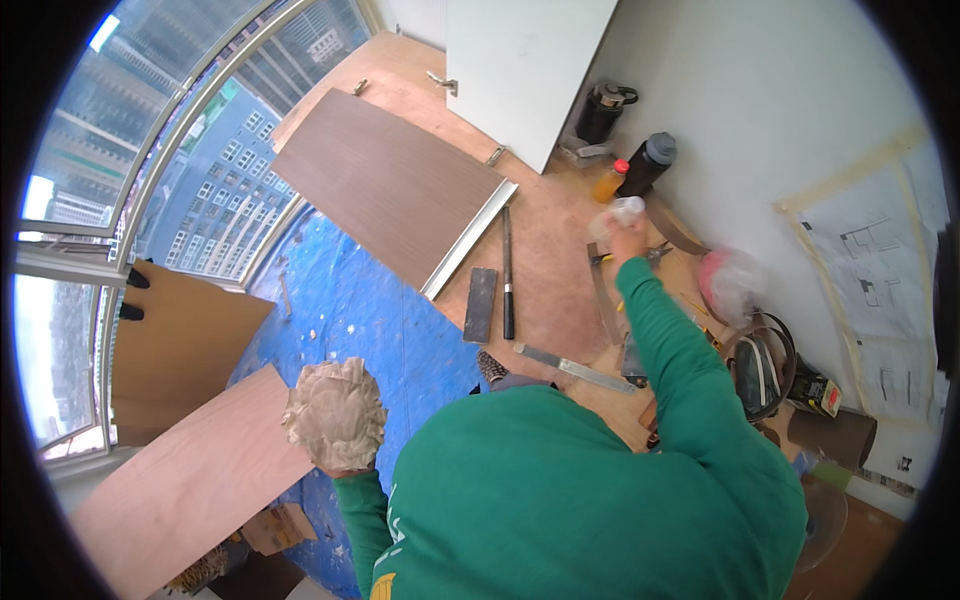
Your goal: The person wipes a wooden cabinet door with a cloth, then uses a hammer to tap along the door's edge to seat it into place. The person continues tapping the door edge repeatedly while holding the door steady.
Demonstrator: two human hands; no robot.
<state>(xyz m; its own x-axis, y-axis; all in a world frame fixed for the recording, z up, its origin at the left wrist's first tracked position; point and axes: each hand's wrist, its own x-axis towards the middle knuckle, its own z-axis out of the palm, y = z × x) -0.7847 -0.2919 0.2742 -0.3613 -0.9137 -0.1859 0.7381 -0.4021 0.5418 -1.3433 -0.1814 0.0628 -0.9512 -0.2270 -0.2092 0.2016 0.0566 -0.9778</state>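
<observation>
My left hand (345,472) is mostly hidden beneath a crumpled, round beige bundle, perhaps cloth (336,412). It appears to be closed on the bundle's near edge, over the blue floor sheet (400,330). At the back right of the wooden worktop (555,240), my right hand (628,241) has its fingers around a small whitish object (626,209), blurred and too small to name. Just beyond that hand stand a red-capped bottle of orange liquid (610,181) and a dark bottle with a grey lid (648,165).
A brown panel (395,180) with a metal edge strip (468,240) lies on the worktop. Near it are a dark rectangular block (480,305), a black-handled rod (508,285) and a flat metal bar (575,367). A pinkish plastic bag (728,285) sits by the wall. A thin plywood sheet (195,480) leans at left.
</observation>
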